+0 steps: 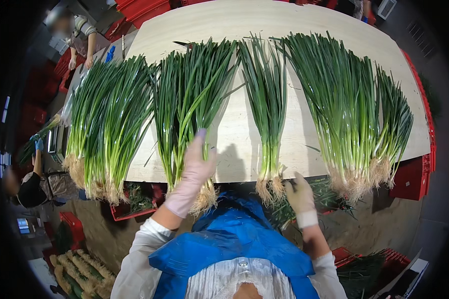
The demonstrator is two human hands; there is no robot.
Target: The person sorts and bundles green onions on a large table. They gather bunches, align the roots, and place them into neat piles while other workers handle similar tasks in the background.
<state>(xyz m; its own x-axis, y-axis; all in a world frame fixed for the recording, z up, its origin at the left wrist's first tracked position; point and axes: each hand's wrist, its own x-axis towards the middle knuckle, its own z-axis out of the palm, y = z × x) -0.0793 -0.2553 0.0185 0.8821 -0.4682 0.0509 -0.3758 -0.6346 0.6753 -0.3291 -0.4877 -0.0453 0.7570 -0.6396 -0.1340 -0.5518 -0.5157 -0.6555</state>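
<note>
Several bunches of green onions with pale roots lie side by side on a pale wooden tabletop (232, 164). My left hand (198, 160), in a light glove, is over the stems of the center-left bunch (209, 86), its thumb apart from the fingers. It hides part of those stems; whether it touches them is unclear. My right hand (301, 198), also gloved, is just right of the roots of a small bunch (267, 112), fingers slightly curled and apart, with nothing seen in them. A large bunch (340, 101) and a shorter one (391, 116) lie to the right.
More bunches (116, 108) lie at the left. Under the front edge are red crates (131, 215) with green trimmings. One person (80, 37) stands at the far left; another (37, 187), in blue gloves, is nearer. Rooted bundles (82, 273) are stacked at lower left.
</note>
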